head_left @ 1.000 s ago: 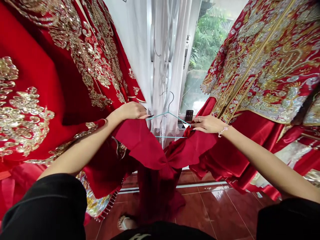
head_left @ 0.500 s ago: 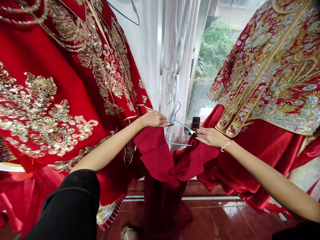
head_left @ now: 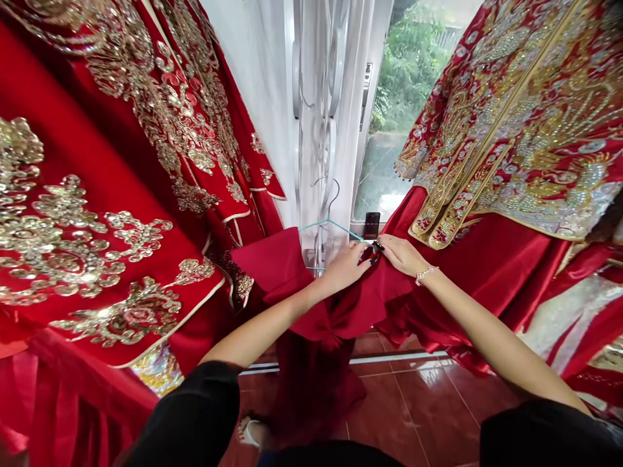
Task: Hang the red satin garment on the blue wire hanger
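Observation:
A dark red dress (head_left: pixel 277 263) with wide, stiff shoulder ruffles hangs in front of me on a thin light-blue wire hanger (head_left: pixel 328 220). My left hand (head_left: pixel 348 264) reaches across the neckline to the dress's right shoulder, its fingers closed on the fabric near the hanger's right end. Beside it, almost touching, my right hand (head_left: pixel 400 253) pinches the same shoulder edge; a bracelet circles that wrist. The left shoulder of the dress rests over the hanger with no hand on it. The fingertips partly cover the hanger's right arm.
A red gown with gold sequins (head_left: pixel 146 246) fills the left side. On the right hangs a beaded red jacket (head_left: pixel 525 136) above a red satin skirt (head_left: pixel 467 279). A phone (head_left: pixel 372 224) stands by the window behind my hands. White curtain (head_left: pixel 253 65) and tiled floor (head_left: pixel 403 402) surround them.
My left hand has let go of the dress's left shoulder and moved right to the other shoulder. The right hand keeps its hold there. The view has shifted slightly.

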Motion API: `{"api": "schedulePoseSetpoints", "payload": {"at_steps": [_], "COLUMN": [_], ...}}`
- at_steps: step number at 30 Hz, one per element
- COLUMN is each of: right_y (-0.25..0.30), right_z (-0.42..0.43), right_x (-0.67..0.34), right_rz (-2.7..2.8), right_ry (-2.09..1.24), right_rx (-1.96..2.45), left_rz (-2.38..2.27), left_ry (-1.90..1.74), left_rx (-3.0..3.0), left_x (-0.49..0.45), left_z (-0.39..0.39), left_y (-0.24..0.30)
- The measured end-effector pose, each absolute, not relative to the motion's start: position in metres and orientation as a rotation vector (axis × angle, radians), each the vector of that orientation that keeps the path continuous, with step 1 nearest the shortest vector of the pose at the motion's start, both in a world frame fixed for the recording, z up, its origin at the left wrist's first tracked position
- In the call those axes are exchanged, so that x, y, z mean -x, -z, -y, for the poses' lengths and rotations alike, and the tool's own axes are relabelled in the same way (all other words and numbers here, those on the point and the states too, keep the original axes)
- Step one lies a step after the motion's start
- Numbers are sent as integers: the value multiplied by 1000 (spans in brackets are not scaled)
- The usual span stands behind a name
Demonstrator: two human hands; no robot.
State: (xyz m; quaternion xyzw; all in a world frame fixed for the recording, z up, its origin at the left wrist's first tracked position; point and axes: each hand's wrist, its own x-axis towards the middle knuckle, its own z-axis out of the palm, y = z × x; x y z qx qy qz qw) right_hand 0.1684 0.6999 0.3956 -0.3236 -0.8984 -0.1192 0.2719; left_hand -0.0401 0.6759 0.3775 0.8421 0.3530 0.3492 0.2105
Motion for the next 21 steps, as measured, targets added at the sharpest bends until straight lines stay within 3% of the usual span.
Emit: {"api": "schedulePoseSetpoints", "payload": {"at_steps": [5,16,21], "right_y": [-402,-460,-463], "right_z": [-694,-704,-688], "right_x": [-168,-114,-91], "right_rz": [2266,2575,2398], "right_ry": [220,505,374], "right_rx": [1060,1113,910], "left_rz": [-821,-729,-953], "left_ry": [-1063,-1013,-1433], "left_rx": [-2060,-2123,-2304], "left_x": [10,25,68], "left_z": [-698,-708,-680], "left_y": [-373,-362,-355]}}
